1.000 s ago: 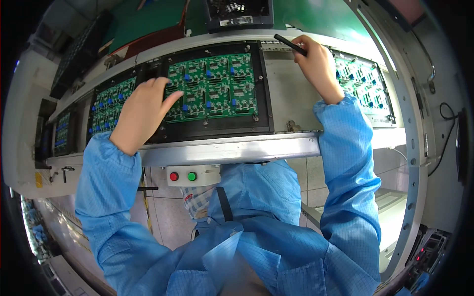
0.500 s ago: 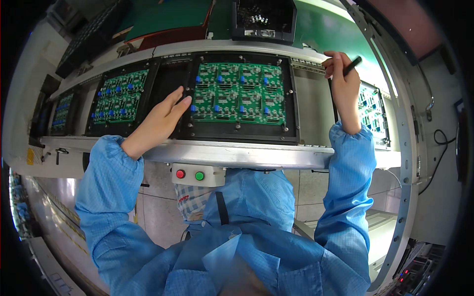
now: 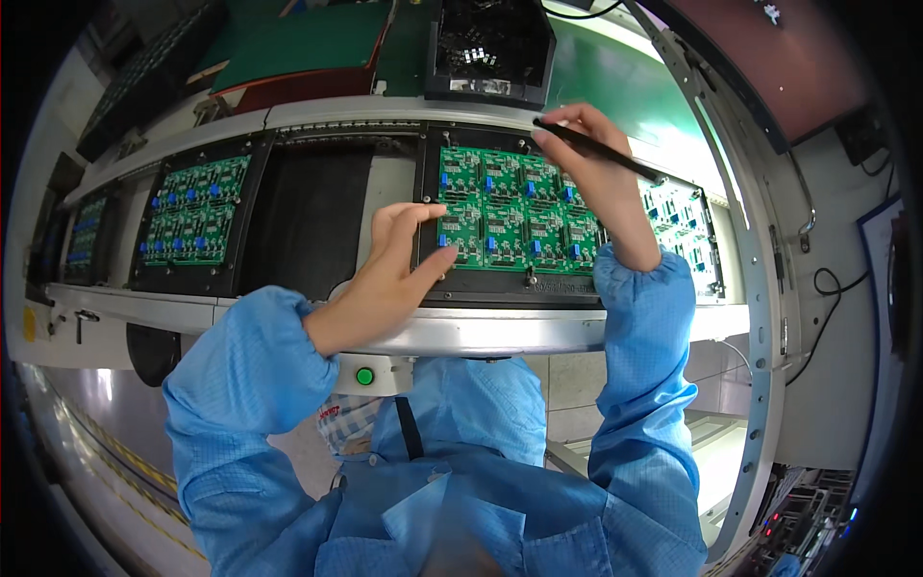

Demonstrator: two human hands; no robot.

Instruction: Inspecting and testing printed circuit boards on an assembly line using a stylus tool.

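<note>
Inspection step, likely: left hand (image 3: 394, 274), fingers spread, steadies the green circuit-board panel (image 3: 514, 216) in its black carrier; right hand (image 3: 596, 168) pinches a black pen (image 3: 596, 151) over its top edge. Next needs careful tip placement.

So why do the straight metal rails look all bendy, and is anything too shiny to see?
In the head view, the fisheye lens bows the conveyor rail toward the rim and leaves dark corners. The green circuit boards under the left hand and right hand are sharp and evenly lit. Glare streaks only the rail's metal, and the black stick stays crisp.
</note>
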